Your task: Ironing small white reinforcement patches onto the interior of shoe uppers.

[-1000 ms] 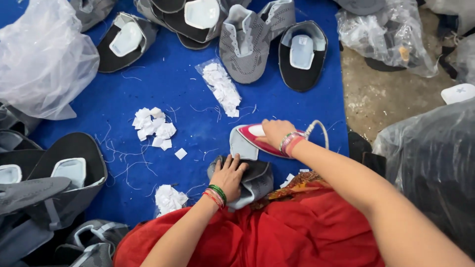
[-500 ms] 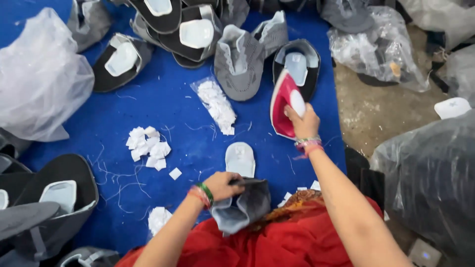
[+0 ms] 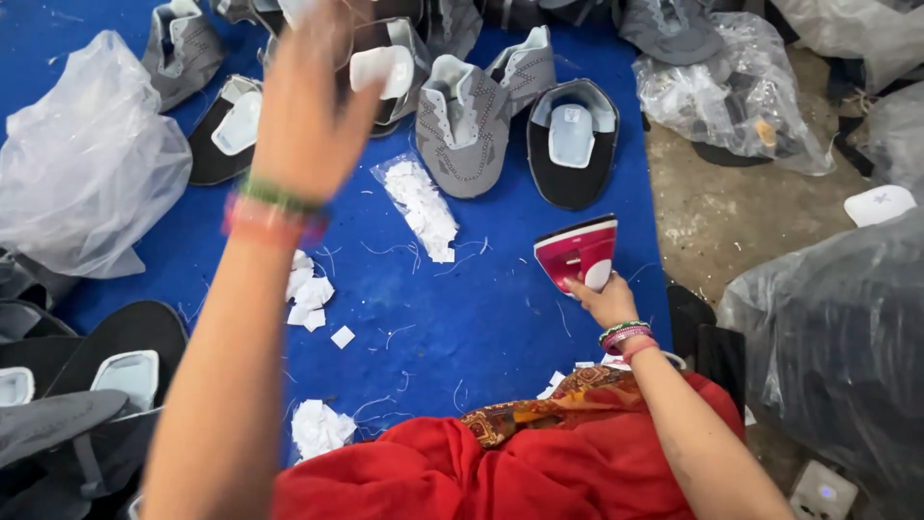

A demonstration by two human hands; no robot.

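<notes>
Nearest to us, red cloth (image 3: 539, 472) covers the lap, at the edge of the blue mat (image 3: 462, 318). Our right hand (image 3: 603, 297) sits just beyond it, fingers curled around the back of a pink-and-white iron (image 3: 577, 252), which stands tipped up on the mat. White paper scraps (image 3: 306, 289) lie to the left. Our left hand (image 3: 313, 101) is raised high, blurred, fingers loosely spread and gripping nothing. Farther off we see a clear bag of white pieces (image 3: 423, 204), then grey shoe uppers (image 3: 472, 120) and a black one (image 3: 573, 144).
</notes>
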